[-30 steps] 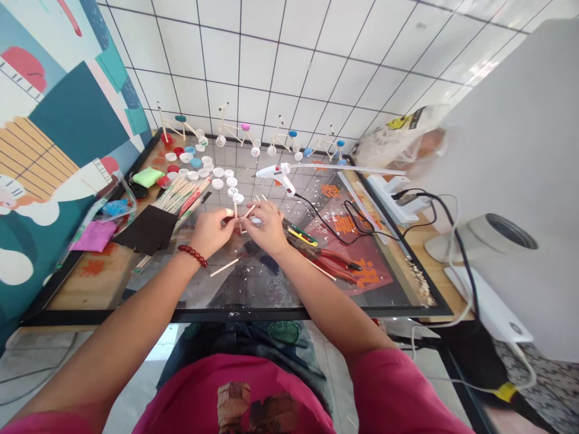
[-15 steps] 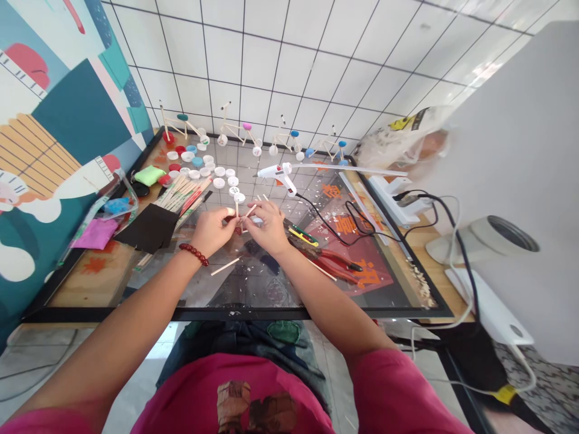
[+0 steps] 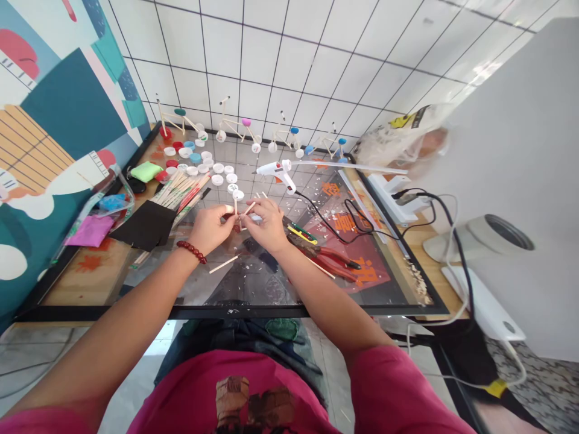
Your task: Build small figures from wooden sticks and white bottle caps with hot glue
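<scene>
Above the middle of the glass tabletop [image 3: 280, 296], my left hand [image 3: 210, 229] is closed in a pinch on a short upright wooden stick [image 3: 235, 207], whose top meets a white bottle cap [image 3: 238, 194]. My right hand [image 3: 266, 225] pinches another wooden stick [image 3: 250, 208], slanted towards the first one. Both sets of fingertips nearly touch, and they hide how the sticks meet. Something red shows just under the fingers. A loose stick [image 3: 223, 264] lies in front of my left hand. Pliers [image 3: 332, 259] and a yellow-green cutter [image 3: 302, 234] lie right of my right hand.
A white glue gun [image 3: 278, 172] with a black cord lies behind my hands. Several bottle caps [image 3: 218, 179], bundled sticks [image 3: 178, 191] and black sheets [image 3: 145, 226] are at left. Small stick-and-cap bicycles [image 3: 235, 126] line the back. A power strip [image 3: 392, 196] stands at right.
The view has shifted slightly, so most things sit a little further left. Both hands keep their pinch on the sticks in nearly the same place.
</scene>
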Motion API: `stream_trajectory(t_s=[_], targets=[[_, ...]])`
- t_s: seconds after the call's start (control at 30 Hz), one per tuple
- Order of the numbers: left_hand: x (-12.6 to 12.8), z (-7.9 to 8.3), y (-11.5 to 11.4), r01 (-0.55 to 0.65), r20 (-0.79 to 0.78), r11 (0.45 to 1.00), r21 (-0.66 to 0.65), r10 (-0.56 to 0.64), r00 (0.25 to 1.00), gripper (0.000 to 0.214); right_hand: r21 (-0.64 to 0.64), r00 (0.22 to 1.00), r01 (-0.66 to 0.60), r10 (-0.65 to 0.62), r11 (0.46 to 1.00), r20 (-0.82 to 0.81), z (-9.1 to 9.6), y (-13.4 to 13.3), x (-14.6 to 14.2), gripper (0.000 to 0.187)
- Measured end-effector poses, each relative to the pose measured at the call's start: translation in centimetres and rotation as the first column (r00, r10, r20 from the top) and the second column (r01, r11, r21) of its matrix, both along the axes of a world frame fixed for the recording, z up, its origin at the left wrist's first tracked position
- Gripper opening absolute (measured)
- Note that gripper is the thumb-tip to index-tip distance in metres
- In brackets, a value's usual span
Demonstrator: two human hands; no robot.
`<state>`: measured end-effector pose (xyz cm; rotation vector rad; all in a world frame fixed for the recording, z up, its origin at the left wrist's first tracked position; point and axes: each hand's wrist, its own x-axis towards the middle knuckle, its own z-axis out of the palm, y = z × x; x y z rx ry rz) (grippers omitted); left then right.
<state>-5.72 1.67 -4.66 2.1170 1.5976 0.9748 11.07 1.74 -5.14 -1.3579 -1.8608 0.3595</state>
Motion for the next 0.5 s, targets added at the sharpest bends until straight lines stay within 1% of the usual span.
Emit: stream_trajectory(t_s=[0.27,0.5], targets=[[-0.08,-0.32,0.09,0.021,0.031,0.998,0.058,-0.022,0.999,0.016,0.006,1.0,-0.004,0.004,1.0,-0.001,-0.07,0.06,0.03,0.005],[-0.08,-0.29,0.15,0.024,0.023,0.998,0.054,-0.026,0.999,0.016,0.0,1.0,-0.001,0.001,1.0,0.003,-0.11,0.08,0.05,0.004]])
